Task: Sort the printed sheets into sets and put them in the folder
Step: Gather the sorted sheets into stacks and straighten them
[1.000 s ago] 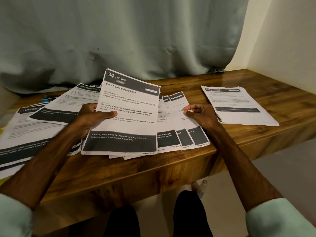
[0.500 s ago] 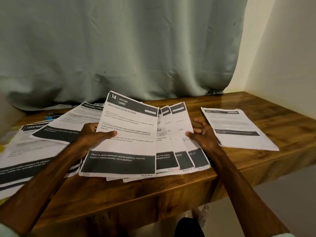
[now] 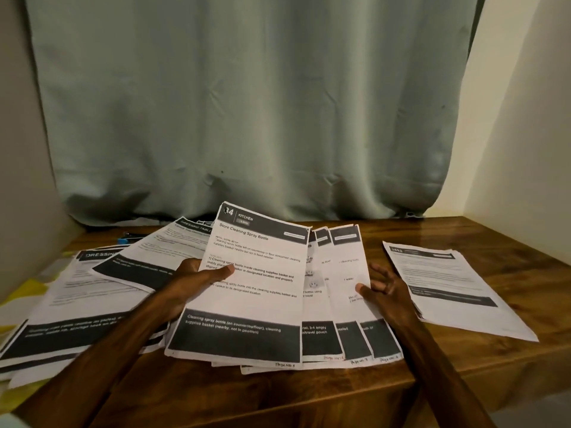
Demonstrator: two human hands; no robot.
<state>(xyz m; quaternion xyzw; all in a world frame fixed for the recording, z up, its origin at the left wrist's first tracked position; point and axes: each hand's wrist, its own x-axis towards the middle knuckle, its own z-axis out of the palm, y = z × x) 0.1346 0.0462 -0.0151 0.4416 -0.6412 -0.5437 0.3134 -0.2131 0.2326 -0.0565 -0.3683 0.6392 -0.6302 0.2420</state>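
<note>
Item 1, far left: yellow patch (image 3: 29, 293) showing from under the papers; what it is cannot be told.
Item 2: left pile of printed sheets (image 3: 71, 307), loosely spread on the wooden table (image 3: 509, 239), top page headed "DRESSING".
Item 3: blue object (image 3: 125, 241) near the table's back edge, mostly hidden behind a sheet.
Item 4: left hand (image 3: 191, 284), grasping the fanned sheets (image 3: 344, 273), thumb laid across the front page, fingers hidden beneath.
Item 5: front page (image 3: 256, 304) of the fan, headed "34 KITCHEN, Store Cleaning Spray Bottle", tilted up from the table at centre. Three further pages show staggered to its right, their lower edges close to the table's front edge.
Item 6: right hand (image 3: 384, 288), released, fingers spread, thumb touching the right edge of the rightmost fanned page.
Item 7, right: separate stack of sheets (image 3: 454, 291), flat on the table, apart from the fan.
Backdrop: grey-green curtain (image 3: 247, 103).
</note>
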